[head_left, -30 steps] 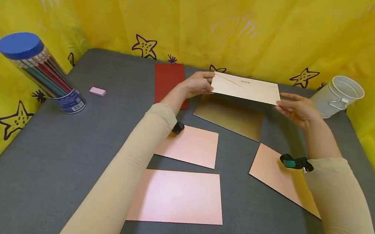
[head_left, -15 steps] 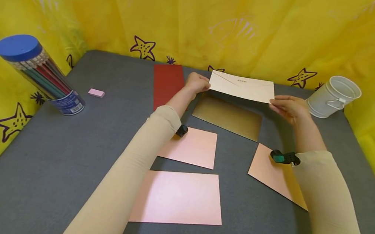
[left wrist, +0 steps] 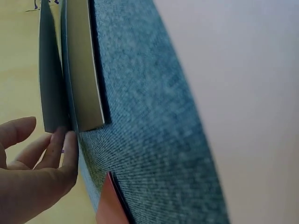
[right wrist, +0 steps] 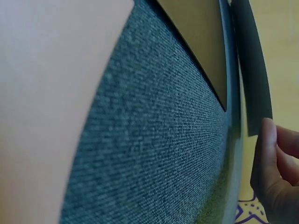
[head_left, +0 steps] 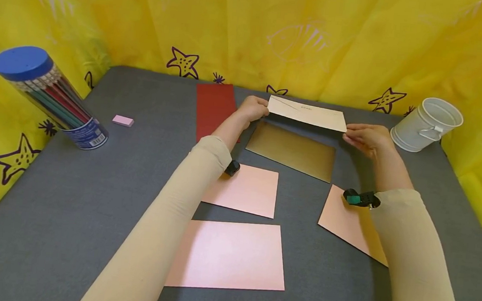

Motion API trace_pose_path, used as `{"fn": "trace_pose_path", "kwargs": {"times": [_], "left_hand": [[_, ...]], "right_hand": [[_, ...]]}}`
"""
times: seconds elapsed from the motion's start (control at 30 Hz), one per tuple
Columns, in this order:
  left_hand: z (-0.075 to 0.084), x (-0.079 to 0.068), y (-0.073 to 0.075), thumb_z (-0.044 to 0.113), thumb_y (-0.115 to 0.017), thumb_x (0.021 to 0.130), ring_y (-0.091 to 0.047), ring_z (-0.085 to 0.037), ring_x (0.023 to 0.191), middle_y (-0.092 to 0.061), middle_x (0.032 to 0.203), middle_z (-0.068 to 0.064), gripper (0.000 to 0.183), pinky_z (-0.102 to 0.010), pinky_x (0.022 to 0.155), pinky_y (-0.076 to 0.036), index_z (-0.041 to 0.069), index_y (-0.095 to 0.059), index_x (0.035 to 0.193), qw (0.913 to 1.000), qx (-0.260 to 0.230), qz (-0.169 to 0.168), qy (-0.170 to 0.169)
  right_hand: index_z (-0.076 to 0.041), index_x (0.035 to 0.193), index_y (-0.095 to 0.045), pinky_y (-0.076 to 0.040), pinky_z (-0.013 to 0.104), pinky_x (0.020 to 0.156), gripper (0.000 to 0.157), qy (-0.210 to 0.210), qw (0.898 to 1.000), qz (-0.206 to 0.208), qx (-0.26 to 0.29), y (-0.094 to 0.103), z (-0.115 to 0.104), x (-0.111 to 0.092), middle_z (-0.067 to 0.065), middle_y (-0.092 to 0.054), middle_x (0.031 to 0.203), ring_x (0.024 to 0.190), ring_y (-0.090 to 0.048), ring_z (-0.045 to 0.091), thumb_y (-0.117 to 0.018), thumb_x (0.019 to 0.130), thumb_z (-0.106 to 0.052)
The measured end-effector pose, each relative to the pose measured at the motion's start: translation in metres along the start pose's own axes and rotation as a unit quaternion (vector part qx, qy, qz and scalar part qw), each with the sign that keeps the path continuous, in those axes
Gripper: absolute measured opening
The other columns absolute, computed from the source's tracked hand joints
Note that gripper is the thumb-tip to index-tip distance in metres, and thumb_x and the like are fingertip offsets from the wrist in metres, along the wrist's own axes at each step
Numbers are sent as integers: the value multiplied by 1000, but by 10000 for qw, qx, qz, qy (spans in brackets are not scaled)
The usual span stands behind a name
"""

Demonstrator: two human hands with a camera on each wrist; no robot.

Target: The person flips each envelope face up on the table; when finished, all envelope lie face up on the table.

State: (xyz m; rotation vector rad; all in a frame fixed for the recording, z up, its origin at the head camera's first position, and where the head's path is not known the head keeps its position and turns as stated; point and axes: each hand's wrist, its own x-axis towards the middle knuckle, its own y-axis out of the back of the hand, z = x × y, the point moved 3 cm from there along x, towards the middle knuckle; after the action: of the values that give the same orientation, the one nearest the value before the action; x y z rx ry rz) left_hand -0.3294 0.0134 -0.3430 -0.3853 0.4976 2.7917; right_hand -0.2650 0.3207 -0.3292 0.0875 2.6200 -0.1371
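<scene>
A cream envelope [head_left: 308,114] with flap lines and small print is held up near the back of the table, slightly bowed. My left hand [head_left: 253,108] pinches its left end, and my right hand [head_left: 370,137] pinches the right end between thumb and fingers. Just in front of it, a gold rectangular envelope or card [head_left: 290,150] lies flat on the table. Both wrist views show the shaded underside of the cream envelope [left wrist: 51,84] above the tabletop. A red rectangle [head_left: 212,107] lies beside my left hand, partly hidden by it.
Pink rectangles lie nearer: one mid-table [head_left: 246,191], one in front [head_left: 231,257] and one under my right forearm [head_left: 348,219]. A white metal bucket [head_left: 425,126] stands back right. At left are a blue-lidded pencil tub [head_left: 56,101] and a pink eraser [head_left: 123,120]. Yellow cloth [head_left: 234,25] surrounds the table.
The cream envelope has shifted a little left and tilted flatter. My right hand and forearm have moved left with it; my left hand has changed its hold at the left end.
</scene>
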Motion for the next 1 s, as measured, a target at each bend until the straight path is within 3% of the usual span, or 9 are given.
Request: {"fn": "trace_pose_path", "kwargs": {"times": [0.17, 0.37, 0.57, 0.67, 0.77, 0.9, 1.0], "left_hand": [[1, 1, -4, 8, -51, 98, -34, -23, 149, -41, 157, -6, 50, -35, 123, -32, 6, -45, 148, 9991, 275, -302, 57], [1, 0, -10, 11, -48, 101, -27, -25, 152, -33, 162, -6, 53, -38, 126, -26, 5, -36, 152, 9962, 514, -687, -143], [3, -2, -15, 11, -48, 101, -26, -26, 153, -31, 163, -8, 55, -38, 126, -26, 4, -33, 153, 9935, 716, -829, -310], [3, -3, -16, 11, -48, 101, -25, -26, 153, -30, 163, -9, 55, -38, 126, -26, 4, -32, 153, 9928, 768, -841, -376], [4, -3, -16, 10, -48, 100, -24, -26, 153, -28, 164, -9, 56, -37, 126, -26, 5, -31, 154, 9925, 804, -832, -386], [3, -2, -15, 8, -48, 99, -25, -26, 153, -30, 163, -10, 56, -37, 126, -27, 4, -33, 153, 9939, 743, -719, -394], [3, -1, -14, 6, -47, 97, -37, -25, 146, -44, 155, -12, 49, -33, 120, -35, 0, -45, 146, 9953, 687, -556, -406]], "right_hand": [[-11, 70, -72, -61, 19, 73, 37, -174, 9996, -158, 128, 3, 1, 1, 0, -70, 73, 69, -73, 10, -52, 94, 7], [-10, 70, -69, -62, 21, 72, 32, -298, 9995, -67, 122, 8, 0, 2, 0, -70, 70, 68, -73, 11, -54, 96, 1], [-7, 92, -57, -61, 20, 75, 5, -375, 9993, 29, 33, 10, -1, 4, 0, -67, 71, 69, -72, 10, -57, 96, -4], [-6, 99, -52, -61, 21, 76, 8, -328, 9994, 83, 119, 11, -1, 6, 1, -66, 72, 70, -72, 11, -57, 95, -2], [-5, 92, -57, -62, 22, 75, 6, -270, 9993, 66, 251, 12, -1, 9, 2, -66, 72, 70, -72, 12, -57, 94, 0], [-6, 75, -64, -62, 24, 74, 23, -259, 9987, -39, 427, 11, -1, 10, 3, -66, 73, 70, -72, 13, -55, 95, 1], [-6, 72, -65, -62, 24, 75, 28, -263, 9985, -136, 457, 10, -1, 9, 4, -66, 74, 71, -73, 13, -53, 96, 0]]}}
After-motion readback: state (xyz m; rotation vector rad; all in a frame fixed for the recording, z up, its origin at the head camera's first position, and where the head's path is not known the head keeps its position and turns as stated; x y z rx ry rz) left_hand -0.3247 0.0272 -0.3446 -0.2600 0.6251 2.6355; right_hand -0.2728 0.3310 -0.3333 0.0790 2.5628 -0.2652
